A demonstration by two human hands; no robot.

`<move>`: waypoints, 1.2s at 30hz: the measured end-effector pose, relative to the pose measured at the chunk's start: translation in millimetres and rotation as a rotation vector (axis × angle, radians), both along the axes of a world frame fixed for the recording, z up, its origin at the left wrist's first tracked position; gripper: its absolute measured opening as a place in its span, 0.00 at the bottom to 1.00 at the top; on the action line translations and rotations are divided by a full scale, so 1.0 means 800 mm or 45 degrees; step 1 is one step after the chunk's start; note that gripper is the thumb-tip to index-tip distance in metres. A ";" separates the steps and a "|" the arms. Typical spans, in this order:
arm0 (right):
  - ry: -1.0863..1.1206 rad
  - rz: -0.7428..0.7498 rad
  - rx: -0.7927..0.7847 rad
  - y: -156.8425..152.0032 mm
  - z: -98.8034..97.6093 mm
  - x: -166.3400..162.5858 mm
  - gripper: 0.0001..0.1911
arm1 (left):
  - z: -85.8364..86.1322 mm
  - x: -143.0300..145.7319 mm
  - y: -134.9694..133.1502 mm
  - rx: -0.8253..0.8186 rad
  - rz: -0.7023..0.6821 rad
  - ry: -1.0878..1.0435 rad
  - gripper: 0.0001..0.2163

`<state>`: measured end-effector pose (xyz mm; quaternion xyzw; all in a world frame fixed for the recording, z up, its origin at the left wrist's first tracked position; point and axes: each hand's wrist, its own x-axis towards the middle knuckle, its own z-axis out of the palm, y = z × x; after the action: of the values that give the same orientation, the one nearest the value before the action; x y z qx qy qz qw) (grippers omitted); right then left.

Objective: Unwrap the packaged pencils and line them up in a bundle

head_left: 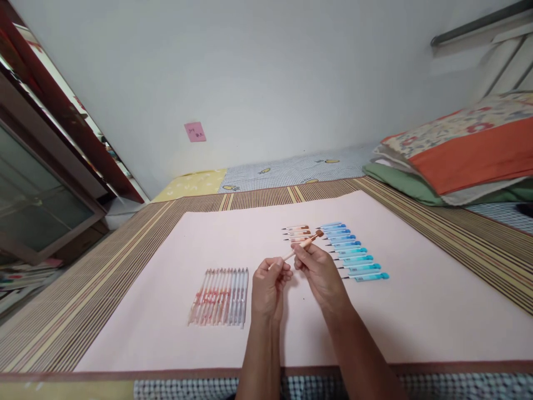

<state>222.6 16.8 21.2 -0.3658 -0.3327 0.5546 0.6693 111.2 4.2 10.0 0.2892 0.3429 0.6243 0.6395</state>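
Observation:
A slim cream pen [306, 243] with a brown end is held between my two hands above a pale pink sheet [266, 344]. My left hand [267, 286] pinches its lower-left end, hiding the tip. With fingers and thumb closed round the barrel, my right hand [320, 269] grips nearer the brown end, which points up and right. Just beyond my hands lie a few similar brown-ended pens [297, 228], partly covered. To the right, several blue-to-turquoise pens [352, 251] lie in a slanting column, dark tips to the left.
Left of my hands, several clear-barrelled pens [219, 297] lie side by side, tips away from me. Beneath the sheet is a striped mat [120, 261]. Folded bedding [470, 155] is piled at the right. Behind stands a wall with a pink note [195, 131]; a glass-fronted cabinet [37, 183] is at left.

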 end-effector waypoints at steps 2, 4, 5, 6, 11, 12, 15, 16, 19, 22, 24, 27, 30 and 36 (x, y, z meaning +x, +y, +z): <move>0.032 -0.016 -0.010 0.001 -0.002 0.000 0.18 | 0.002 0.001 -0.003 0.105 0.068 0.172 0.12; 0.103 -0.002 -0.019 0.003 -0.004 0.000 0.19 | 0.006 0.003 -0.007 0.216 0.147 0.391 0.11; 0.146 0.009 -0.024 0.003 -0.005 0.000 0.18 | 0.009 0.004 -0.010 0.272 0.186 0.508 0.10; 0.191 0.021 -0.030 0.003 -0.005 0.000 0.18 | 0.012 0.005 -0.013 0.331 0.223 0.622 0.09; 0.358 0.105 -0.049 0.004 -0.006 0.002 0.16 | 0.017 0.010 -0.019 0.434 0.301 0.795 0.06; 0.366 0.124 -0.032 0.004 -0.005 0.002 0.15 | 0.016 0.010 -0.017 0.381 0.272 0.705 0.07; 0.309 0.181 0.030 0.001 -0.003 0.004 0.16 | 0.009 0.010 -0.008 0.162 0.167 0.355 0.11; 0.263 0.195 0.039 0.000 -0.002 0.005 0.17 | 0.007 0.009 -0.005 0.101 0.135 0.255 0.12; 0.118 0.184 0.026 -0.002 0.001 0.004 0.19 | 0.005 0.005 -0.001 -0.001 0.045 0.064 0.14; 0.053 0.086 -0.007 -0.002 0.002 0.000 0.19 | 0.005 0.003 -0.002 0.014 0.015 0.029 0.13; 0.044 0.045 -0.022 -0.001 0.002 -0.002 0.20 | 0.006 0.003 -0.004 0.086 0.053 0.093 0.12; 0.115 0.084 -0.023 -0.001 -0.001 -0.005 0.20 | 0.007 0.006 -0.007 0.192 0.162 0.286 0.11; 0.210 0.165 -0.017 0.000 -0.004 -0.007 0.19 | 0.008 0.009 -0.007 0.217 0.257 0.340 0.10; 0.272 0.283 0.004 0.000 -0.003 0.001 0.24 | 0.006 0.001 0.002 0.029 0.272 -0.255 0.13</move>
<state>223.2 16.6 18.6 -0.2646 -0.2987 0.6607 0.6359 111.8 6.1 14.4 0.1944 0.2991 0.7184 0.5971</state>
